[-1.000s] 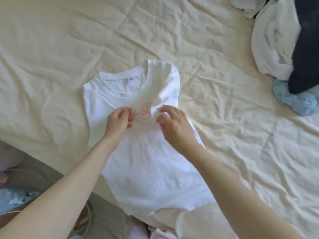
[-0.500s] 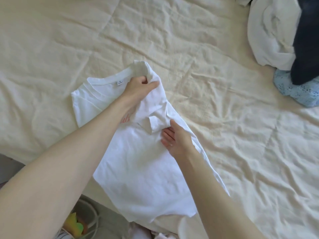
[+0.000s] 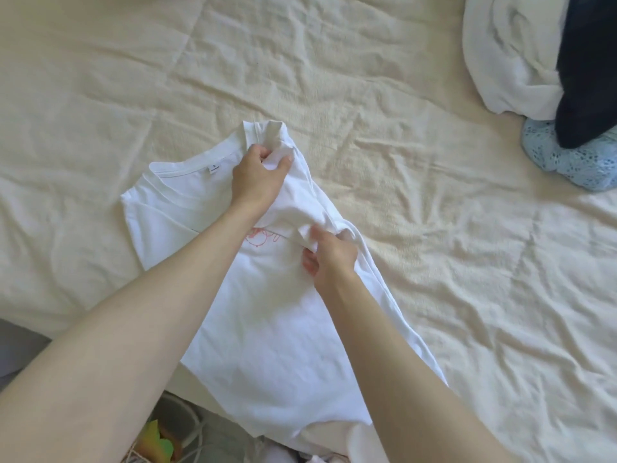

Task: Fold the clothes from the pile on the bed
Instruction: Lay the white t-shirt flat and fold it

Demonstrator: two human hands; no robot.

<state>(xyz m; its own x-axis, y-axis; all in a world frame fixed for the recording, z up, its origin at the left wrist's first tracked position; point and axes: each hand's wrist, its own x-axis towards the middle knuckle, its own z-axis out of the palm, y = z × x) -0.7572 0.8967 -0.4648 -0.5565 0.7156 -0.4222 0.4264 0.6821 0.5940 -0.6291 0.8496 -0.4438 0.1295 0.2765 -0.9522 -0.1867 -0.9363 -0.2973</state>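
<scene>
Hands work over a white T-shirt (image 3: 267,322) that lies face up on the cream bedspread (image 3: 417,95), collar toward ten o'clock and hem toward the bed's near edge at six. The left hand (image 3: 258,177) reaches in from eight o'clock on a straight forearm, its fingers and thumb curled around a bunch of fabric at the shirt's shoulder, beside the neck label (image 3: 214,169). The right hand (image 3: 329,257), coming from five o'clock, pinches a fold of sleeve cloth just below, though its fingertips are blurred and the exact hold is hard to read. A pink print (image 3: 262,238) shows between the two wrists. At two o'clock, well apart, sits the clothes pile (image 3: 521,55): white, navy and pale-blue lace pieces.
</scene>
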